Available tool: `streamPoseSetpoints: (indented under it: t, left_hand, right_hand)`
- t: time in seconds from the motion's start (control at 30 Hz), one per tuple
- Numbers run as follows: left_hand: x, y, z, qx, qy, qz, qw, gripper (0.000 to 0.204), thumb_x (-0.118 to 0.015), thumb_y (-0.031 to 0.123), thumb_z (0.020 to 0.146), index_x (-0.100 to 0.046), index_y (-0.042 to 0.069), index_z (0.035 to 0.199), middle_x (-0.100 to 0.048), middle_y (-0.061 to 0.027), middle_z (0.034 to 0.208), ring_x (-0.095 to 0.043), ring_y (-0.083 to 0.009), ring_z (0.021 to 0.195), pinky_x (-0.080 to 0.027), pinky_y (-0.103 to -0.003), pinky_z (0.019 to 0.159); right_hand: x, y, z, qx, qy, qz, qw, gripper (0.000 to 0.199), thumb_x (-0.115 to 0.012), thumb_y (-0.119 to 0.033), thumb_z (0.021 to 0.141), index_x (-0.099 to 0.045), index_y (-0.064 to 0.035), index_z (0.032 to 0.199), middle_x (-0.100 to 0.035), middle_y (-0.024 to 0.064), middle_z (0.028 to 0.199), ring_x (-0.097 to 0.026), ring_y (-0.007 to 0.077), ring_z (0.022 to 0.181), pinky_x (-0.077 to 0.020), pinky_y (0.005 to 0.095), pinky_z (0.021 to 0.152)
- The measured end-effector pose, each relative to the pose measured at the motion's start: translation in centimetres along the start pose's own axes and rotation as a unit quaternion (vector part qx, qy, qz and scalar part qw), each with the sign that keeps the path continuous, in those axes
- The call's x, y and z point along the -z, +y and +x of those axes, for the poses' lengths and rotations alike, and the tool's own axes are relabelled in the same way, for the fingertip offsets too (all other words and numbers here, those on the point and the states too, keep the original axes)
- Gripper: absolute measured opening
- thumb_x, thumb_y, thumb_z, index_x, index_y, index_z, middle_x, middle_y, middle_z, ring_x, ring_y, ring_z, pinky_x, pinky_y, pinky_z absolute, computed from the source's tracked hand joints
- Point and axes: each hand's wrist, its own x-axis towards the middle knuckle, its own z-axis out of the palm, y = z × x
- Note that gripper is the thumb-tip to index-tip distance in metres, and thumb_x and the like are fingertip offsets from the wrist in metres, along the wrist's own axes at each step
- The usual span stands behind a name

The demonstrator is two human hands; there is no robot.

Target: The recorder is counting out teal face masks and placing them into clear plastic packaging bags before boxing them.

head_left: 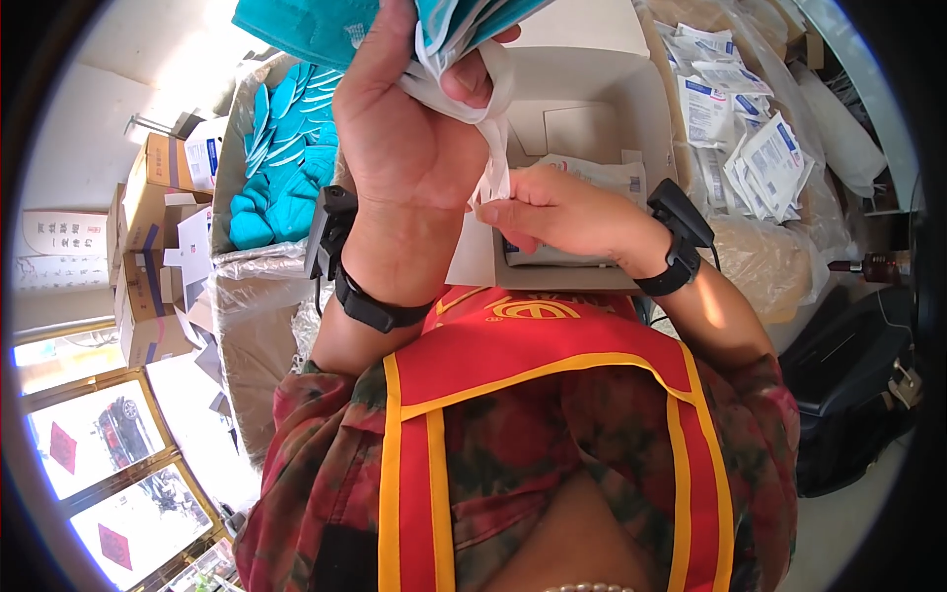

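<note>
My left hand (pixel 409 138) is raised, its fingers closed round a stack of teal fabric pieces (pixel 306 30) that look like folded face masks. White straps (pixel 501 104) loop down from the stack past the wrist. Lower and to the right, my right hand (pixel 577 212) pinches the hanging ends of these straps between thumb and fingers. Behind and below it stands an open carton (pixel 617 104), where white printed packets (pixel 602 176) lie, partly hidden by my right hand. The top of the stack runs out of the picture.
At the left, a plastic-lined box (pixel 266 264) holds many teal pieces (pixel 286 173). White packets (pixel 769 163) fill another plastic-lined container (pixel 755 261) at the right. Cardboard boxes (pixel 148 296) stand piled at the far left. A black bag-like object (pixel 848 370) is at the right.
</note>
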Motion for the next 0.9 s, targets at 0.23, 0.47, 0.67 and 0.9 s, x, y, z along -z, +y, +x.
streamPoseSetpoints:
  t: [0.23, 0.47, 0.67, 0.9]
  left_hand:
    - [0.6, 0.2, 0.4, -0.005, -0.004, 0.007, 1.000, 0.027, -0.048, 0.020, 0.095, -0.060, -0.001, 0.106, -0.067, -0.0231, 0.082, -0.056, -0.0119, 0.047, -0.046, -0.019, 0.042]
    - [5.3, 5.9, 2.5, 0.002, -0.063, 0.012, 0.998, 0.033, -0.040, 0.019, 0.096, -0.059, -0.005, 0.109, -0.059, -0.0127, 0.073, -0.053, -0.0119, 0.056, -0.051, -0.027, 0.063]
    - [6.8, 8.2, 1.4, 0.104, -0.133, 0.049, 0.984, 0.026, -0.047, 0.015, 0.096, -0.057, -0.005, 0.110, -0.066, -0.0146, 0.087, -0.061, -0.0138, 0.060, -0.054, -0.027, 0.065]
    - [2.6, 7.8, -2.1, 0.010, -0.373, 0.713, 0.594, 0.053, -0.075, 0.012, 0.068, -0.055, -0.003, 0.114, -0.063, -0.0193, 0.092, -0.064, -0.0360, 0.085, -0.051, -0.037, 0.070]
  right_hand:
    - [-0.4, -0.2, 0.5, -0.058, -0.046, 0.175, 0.982, 0.026, -0.051, -0.032, 0.097, -0.060, -0.0070, 0.100, -0.045, -0.0044, 0.063, -0.040, 0.0047, 0.057, -0.0307, 0.0212, 0.051]
    - [0.3, 0.6, -1.9, -0.020, -0.016, 0.103, 0.994, 0.025, -0.048, -0.028, 0.099, -0.059, -0.0067, 0.091, -0.050, -0.0040, 0.068, -0.037, 0.0030, 0.055, -0.0301, 0.0198, 0.049]
    - [2.9, -1.5, -5.9, -0.041, -0.016, 0.100, 0.994, 0.024, -0.047, -0.026, 0.100, -0.059, -0.0057, 0.094, -0.055, -0.0036, 0.072, -0.041, 0.0030, 0.060, -0.0332, 0.0191, 0.052]
    - [6.4, -4.6, -7.0, -0.014, 0.021, -0.062, 0.998, 0.034, -0.048, -0.036, 0.099, -0.059, -0.0042, 0.091, -0.050, -0.0025, 0.069, -0.045, 0.0071, 0.062, -0.0376, 0.0240, 0.056]
